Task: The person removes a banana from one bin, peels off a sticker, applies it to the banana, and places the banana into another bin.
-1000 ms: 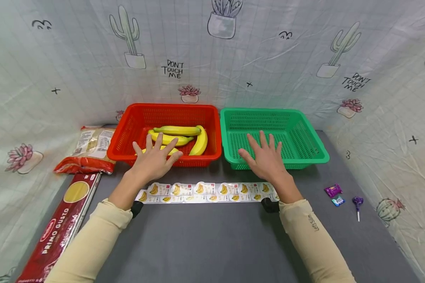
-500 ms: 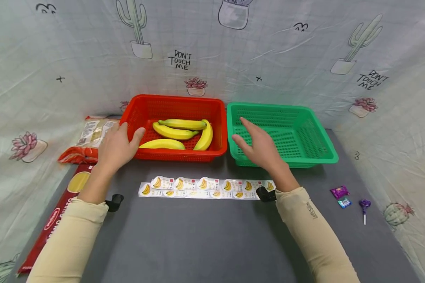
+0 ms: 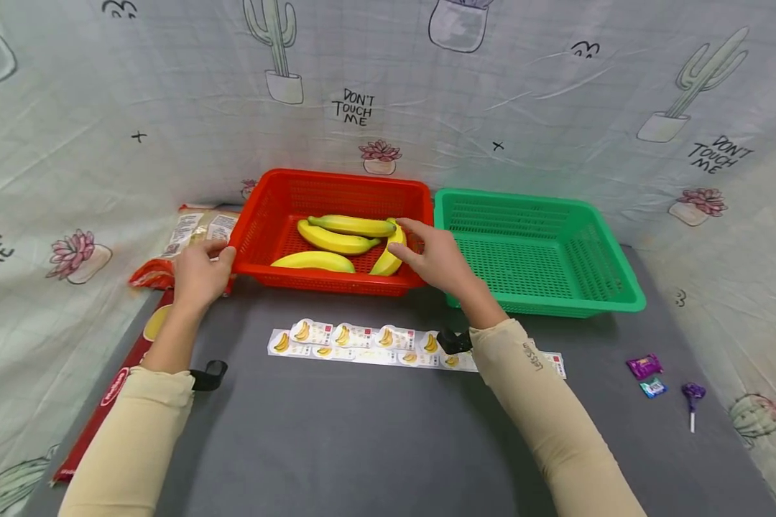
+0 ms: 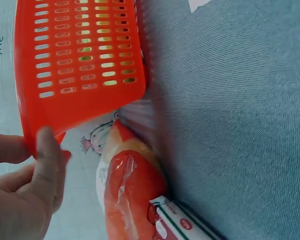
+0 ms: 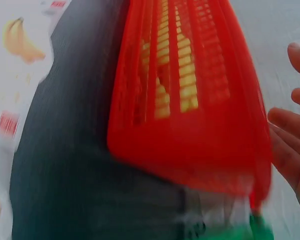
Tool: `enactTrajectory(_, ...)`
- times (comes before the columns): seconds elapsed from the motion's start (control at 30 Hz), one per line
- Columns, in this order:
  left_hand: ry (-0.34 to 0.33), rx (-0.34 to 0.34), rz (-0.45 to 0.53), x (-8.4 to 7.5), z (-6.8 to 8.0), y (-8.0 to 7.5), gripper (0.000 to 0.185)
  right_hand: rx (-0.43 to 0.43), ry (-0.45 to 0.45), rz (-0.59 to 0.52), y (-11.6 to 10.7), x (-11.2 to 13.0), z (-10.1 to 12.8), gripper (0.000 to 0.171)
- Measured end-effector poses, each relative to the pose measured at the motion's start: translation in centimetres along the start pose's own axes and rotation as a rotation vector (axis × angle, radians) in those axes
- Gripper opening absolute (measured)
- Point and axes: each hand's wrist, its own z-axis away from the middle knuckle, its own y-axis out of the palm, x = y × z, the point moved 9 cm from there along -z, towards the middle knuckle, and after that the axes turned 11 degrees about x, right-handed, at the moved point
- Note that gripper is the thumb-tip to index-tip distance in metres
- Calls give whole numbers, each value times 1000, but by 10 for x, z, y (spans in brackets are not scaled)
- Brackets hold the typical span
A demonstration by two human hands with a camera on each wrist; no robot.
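My left hand (image 3: 199, 271) has slid out from above the bananas to the left front corner of the red perforated plastic basket (image 3: 278, 192), where thumb and fingers now curl round its rim. The basket sits at the back of the grey fabric-covered worktop (image 3: 375, 438), holding four yellow bananas (image 3: 336, 243). My right hand (image 3: 435, 260) has left the green perforated plastic basket (image 3: 611, 269) beside it and reaches, fingers loosely spread, over the red basket's right rim, just at the rightmost banana; both hands now bracket the red one. A strip of banana stickers (image 3: 356, 343) lies in front. Cactus-print cloth (image 3: 556, 108) walls the space.
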Motion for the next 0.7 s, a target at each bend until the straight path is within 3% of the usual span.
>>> enactTrajectory(0.2, -14, -22, 97, 7, 1, 2, 45, 153, 11, -127, 31, 12, -37, 58)
enactTrajectory(0.4, -55, -57, 163, 19, 7, 6, 43, 322, 63, -104, 64, 15, -67, 56)
enactTrajectory(0.53, -80, -89, 217, 23, 7, 6, 41, 383, 88, -102, 79, 13, -83, 53)
enactTrajectory(0.7, -108, -95, 352, 25, 4, 8, 39, 396, 149, -127, 88, 4, -94, 46)
